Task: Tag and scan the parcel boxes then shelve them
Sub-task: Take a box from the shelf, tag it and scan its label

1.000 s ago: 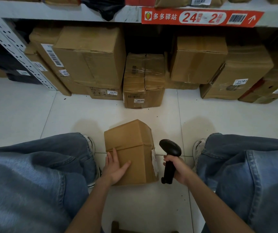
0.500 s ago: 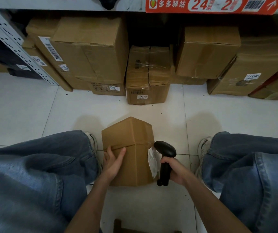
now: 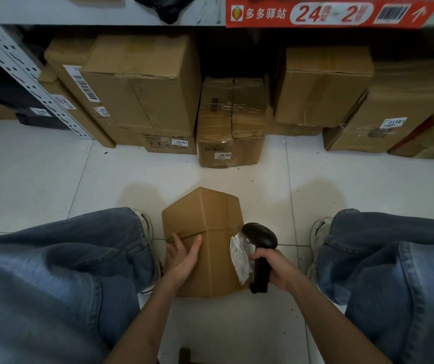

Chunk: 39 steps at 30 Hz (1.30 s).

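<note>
A plain brown parcel box [image 3: 212, 224] stands on the white tile floor between my knees, turned so one corner edge faces me. My left hand [image 3: 183, 257] lies flat on its left face, fingers spread, steadying it. On the box's right face hangs a crumpled white shipping label [image 3: 239, 252]. My right hand [image 3: 276, 269] grips the handle of a black barcode scanner [image 3: 259, 236], whose head sits right beside the label and points at it.
Several tagged cardboard boxes line the floor under the shelf, among them one marked 30105 [image 3: 230, 122] and a large one [image 3: 142, 82]. A red shelf sign [image 3: 329, 13] reads 24-2. My jeans-covered legs [image 3: 53, 271] flank the parcel on both sides.
The parcel has been turned so its labelled right face shows more. The scanner has moved in close to the label. My left hand has slid up the left face.
</note>
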Motion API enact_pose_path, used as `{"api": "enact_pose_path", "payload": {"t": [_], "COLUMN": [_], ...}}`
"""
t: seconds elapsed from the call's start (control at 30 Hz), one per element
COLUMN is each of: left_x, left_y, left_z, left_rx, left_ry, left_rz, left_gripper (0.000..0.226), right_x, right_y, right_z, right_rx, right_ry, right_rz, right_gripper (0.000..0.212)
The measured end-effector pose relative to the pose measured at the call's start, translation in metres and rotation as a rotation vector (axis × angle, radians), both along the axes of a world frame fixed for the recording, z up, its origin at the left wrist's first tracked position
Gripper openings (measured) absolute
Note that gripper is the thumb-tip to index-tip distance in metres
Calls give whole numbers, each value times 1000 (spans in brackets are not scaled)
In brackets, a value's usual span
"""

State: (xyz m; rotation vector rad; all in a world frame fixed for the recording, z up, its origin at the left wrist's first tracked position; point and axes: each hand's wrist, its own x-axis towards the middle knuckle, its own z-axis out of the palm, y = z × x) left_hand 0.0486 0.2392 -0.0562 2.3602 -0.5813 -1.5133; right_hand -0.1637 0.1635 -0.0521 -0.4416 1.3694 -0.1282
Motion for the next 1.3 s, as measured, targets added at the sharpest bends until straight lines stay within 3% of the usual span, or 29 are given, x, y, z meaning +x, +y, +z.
{"api": "enact_pose_path", "payload": {"t": [0.1, 0.4, 0.57, 0.67, 0.77, 1.1, 1.3], "left_x": [-9, -37, -30, -22, -18, -19, -20], "left_y": [-7, -10, -7, -5, -1, 15, 25], "left_z": [10, 31, 33, 34, 37, 47, 48], "left_rx": [-59, -177, -220, -267, -285, -179, -139], "left_ry": [63, 241, 194, 108, 104, 295, 279], "left_rz": [-15, 39, 66, 120, 154, 182, 211], "left_gripper": [103, 71, 66, 55, 46, 61, 63], "right_x": [-8, -28, -23, -21, -19, -13, -8], "right_y": [2, 7, 15, 21, 24, 28, 33], "right_z": [4, 18, 29, 36, 42, 48, 42], "right_rx": [-27, -86, -113, -112, -108, -101, -121], "right_ry": [71, 118, 87, 52, 22, -53, -32], "right_rz": [-8, -49, -54, -51, -37, -37, -3], "right_gripper": [31, 31, 32, 14, 12, 17, 17]}}
